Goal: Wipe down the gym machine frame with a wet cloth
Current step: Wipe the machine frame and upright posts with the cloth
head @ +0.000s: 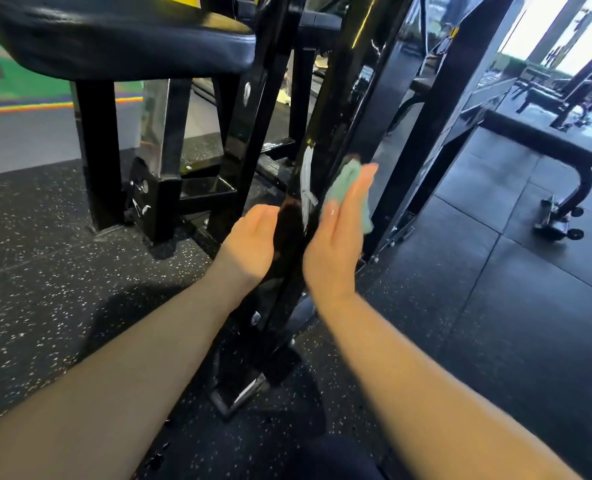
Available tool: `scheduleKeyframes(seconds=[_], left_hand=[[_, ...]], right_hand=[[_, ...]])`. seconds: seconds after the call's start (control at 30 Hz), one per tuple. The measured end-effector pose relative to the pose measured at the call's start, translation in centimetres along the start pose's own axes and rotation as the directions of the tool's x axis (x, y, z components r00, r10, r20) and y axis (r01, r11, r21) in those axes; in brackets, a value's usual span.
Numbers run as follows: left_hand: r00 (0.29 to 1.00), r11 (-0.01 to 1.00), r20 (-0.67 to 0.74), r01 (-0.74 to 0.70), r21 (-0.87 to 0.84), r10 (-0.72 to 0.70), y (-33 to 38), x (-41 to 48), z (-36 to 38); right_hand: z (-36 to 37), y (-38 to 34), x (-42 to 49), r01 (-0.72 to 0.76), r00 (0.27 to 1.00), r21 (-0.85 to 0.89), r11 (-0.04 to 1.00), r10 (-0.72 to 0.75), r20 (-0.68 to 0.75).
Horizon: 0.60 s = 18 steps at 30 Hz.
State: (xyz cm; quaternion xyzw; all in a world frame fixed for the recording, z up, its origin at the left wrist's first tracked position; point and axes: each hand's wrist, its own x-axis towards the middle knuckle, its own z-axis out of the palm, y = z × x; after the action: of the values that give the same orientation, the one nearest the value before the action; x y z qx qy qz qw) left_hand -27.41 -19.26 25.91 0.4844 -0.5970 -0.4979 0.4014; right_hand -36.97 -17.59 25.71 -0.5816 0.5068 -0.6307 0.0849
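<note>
Both hands sit at the centre of the frame, apart, one on either side of the slanted black post of the gym machine frame. We see the right hand edge-on with its fingers straight and together, pressing a pale green cloth against the right face of the post; the cloth bunches over the fingertips and a fold of it shows past the far edge of the hand. The thumb lies alongside the fingers, its tip at the lower edge of the cloth. The left hand rests against the left face of the same post, slightly lower in the frame, back of the hand toward us. Its fingertips are hidden behind the post, so we cannot tell whether they curl round it or lie flat. Pale streaks mark the glossy post just above the hands. The post runs down to a metal foot plate on the speckled rubber floor at lower centre. At upper left a black padded seat sits on dark uprights. On the right of the frame a black bench stands on a wheeled foot, well apart from the hands.
</note>
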Motion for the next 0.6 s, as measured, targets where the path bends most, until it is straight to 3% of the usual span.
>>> scheduleKeyframes(seconds=[0.07,0.13,0.23,0.33,0.43,0.53,0.6], left_hand=[[0.994,0.994,0.035,0.103,-0.046,-0.102,0.6,0.1,0.1],[0.986,0.984,0.043,0.165,-0.071,-0.162,0.2,0.2,-0.3],[0.994,0.994,0.061,0.096,-0.059,-0.093,0.0,0.1,-0.7],[0.993,0.989,0.095,0.086,-0.119,-0.075,0.0,-0.6,-1.0],[0.984,0.970,0.134,0.141,-0.198,-0.115,0.2,-1.0,-1.5],[0.978,0.966,0.159,0.168,-0.196,-0.138,0.2,-1.0,-1.9],[0.976,0.963,0.165,0.175,-0.204,-0.142,0.2,-1.2,-2.0]], right_hand=[[-0.5,-1.1,3.1,0.016,0.984,0.001,1.000,-0.016,-0.179],[-0.2,-2.2,4.6,0.056,0.976,-0.011,0.998,-0.057,-0.210],[0.3,1.3,-1.2,0.220,0.975,-0.154,0.963,-0.223,-0.002],[-0.8,4.0,-2.1,0.447,0.894,-0.358,0.820,-0.391,0.220],[-1.9,1.5,3.4,0.615,0.771,-0.557,0.558,-0.572,0.279],[-3.1,-1.7,7.9,0.648,0.727,-0.522,0.554,-0.653,0.209],[-3.1,-1.9,7.2,0.674,0.693,-0.585,0.451,-0.659,0.292]])
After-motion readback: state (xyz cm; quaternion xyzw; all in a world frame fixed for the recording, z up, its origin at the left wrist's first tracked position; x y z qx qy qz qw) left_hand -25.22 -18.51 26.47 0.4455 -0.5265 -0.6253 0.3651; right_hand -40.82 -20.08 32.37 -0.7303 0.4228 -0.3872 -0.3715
